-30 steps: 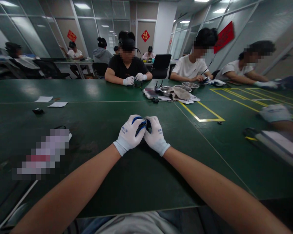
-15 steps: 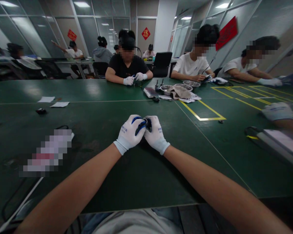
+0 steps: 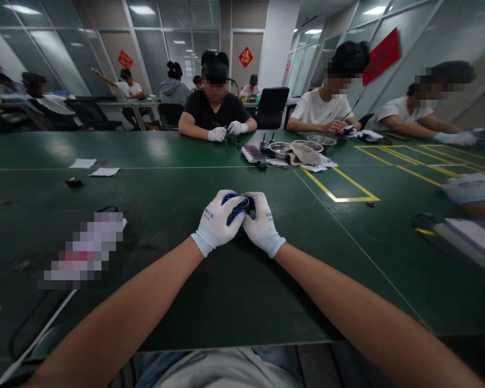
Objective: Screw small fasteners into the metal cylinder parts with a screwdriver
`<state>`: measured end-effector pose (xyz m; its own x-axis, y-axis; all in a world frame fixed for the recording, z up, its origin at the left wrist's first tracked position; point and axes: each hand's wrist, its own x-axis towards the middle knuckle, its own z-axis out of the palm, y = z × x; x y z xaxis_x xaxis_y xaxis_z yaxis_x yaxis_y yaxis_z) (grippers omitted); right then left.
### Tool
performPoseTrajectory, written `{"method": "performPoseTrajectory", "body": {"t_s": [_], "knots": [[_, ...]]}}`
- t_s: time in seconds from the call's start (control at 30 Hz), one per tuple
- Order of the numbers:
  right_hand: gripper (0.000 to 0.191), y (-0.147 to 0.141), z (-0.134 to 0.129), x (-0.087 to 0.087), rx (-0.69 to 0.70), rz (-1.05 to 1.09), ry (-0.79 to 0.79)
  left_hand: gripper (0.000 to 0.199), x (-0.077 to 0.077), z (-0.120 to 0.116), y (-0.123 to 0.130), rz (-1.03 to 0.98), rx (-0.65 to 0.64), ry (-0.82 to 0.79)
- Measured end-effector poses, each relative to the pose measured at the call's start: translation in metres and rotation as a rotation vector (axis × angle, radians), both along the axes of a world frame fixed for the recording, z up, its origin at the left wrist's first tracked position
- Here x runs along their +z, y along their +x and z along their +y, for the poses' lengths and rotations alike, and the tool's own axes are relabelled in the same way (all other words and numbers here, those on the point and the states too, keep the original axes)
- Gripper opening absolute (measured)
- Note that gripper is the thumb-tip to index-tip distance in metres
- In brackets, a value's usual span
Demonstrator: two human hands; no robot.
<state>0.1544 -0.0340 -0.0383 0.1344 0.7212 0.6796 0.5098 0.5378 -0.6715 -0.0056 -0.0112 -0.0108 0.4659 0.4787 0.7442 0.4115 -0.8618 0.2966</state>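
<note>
Both hands wear white gloves with blue palms and meet above the green table [image 3: 178,318]. My left hand [image 3: 221,218] curls its fingers round a small dark round object [image 3: 246,203]. From the other side my right hand [image 3: 262,222] is closed on the same object, fingertips close to those of the left. Most of the object is hidden by the gloves, so I cannot make out what it is.
Metal bowls [image 3: 281,150] with a cloth [image 3: 305,154] stand across the table. A blurred pale object [image 3: 92,245] lies at left, near papers [image 3: 83,163] and a black item [image 3: 74,182]. Yellow tape [image 3: 355,200] marks the right side. A neighbour's gloved hand [image 3: 471,188] is at right.
The whole view has shifted slightly, so things appear a little further right. Both hands stay closed round the dark object, with little change in their grip.
</note>
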Motion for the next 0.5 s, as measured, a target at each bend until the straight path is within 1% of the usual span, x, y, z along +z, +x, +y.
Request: {"method": "performPoseTrajectory", "body": {"t_s": [0.17,0.27,0.33,0.4,0.5], "knots": [[0.031,0.0017,0.0011,0.0002,-0.002,0.012,-0.017,0.032,-0.0006,0.0006,-0.0002,0.01,-0.009,-0.006],[0.026,0.0027,0.0,0.0012,0.029,0.037,-0.038,0.037,-0.0029,0.003,-0.0003,-0.031,-0.011,-0.01],[0.025,0.0029,-0.0018,0.0014,0.06,0.039,-0.042,0.046,-0.0046,0.0051,-0.0007,-0.107,0.008,-0.018],[0.025,0.0032,-0.004,0.0011,0.091,0.04,-0.053,0.06,-0.0058,0.0069,-0.0016,-0.176,0.018,-0.039],[0.025,0.0052,-0.0061,0.0003,0.132,0.049,-0.078,0.08,-0.0056,0.0076,-0.0035,-0.181,-0.024,-0.066]]}}
